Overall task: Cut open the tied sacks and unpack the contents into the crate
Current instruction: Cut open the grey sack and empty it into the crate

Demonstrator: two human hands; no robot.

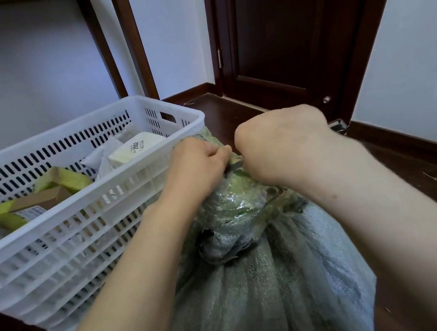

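Note:
A grey-green woven sack (269, 283) stands on the floor in front of me, its neck bunched and wrapped in shiny tape (233, 199). My left hand (198, 165) grips the top of the neck with curled fingers. My right hand (278, 143) is closed in a fist right beside it, gripping the same bunched top; a small dark object (232, 166) shows between the two hands, too hidden to identify. The white slotted plastic crate (84, 210) stands to the left, touching the sack. It holds a white box (134, 148), green-and-brown cartons (46, 193) and pale packets.
Dark wooden floor (232, 110) runs to a dark wooden door (291, 30) at the back. Wooden furniture legs (128, 38) rise behind the crate against a white wall. A dark skirting board (417, 144) lines the right wall.

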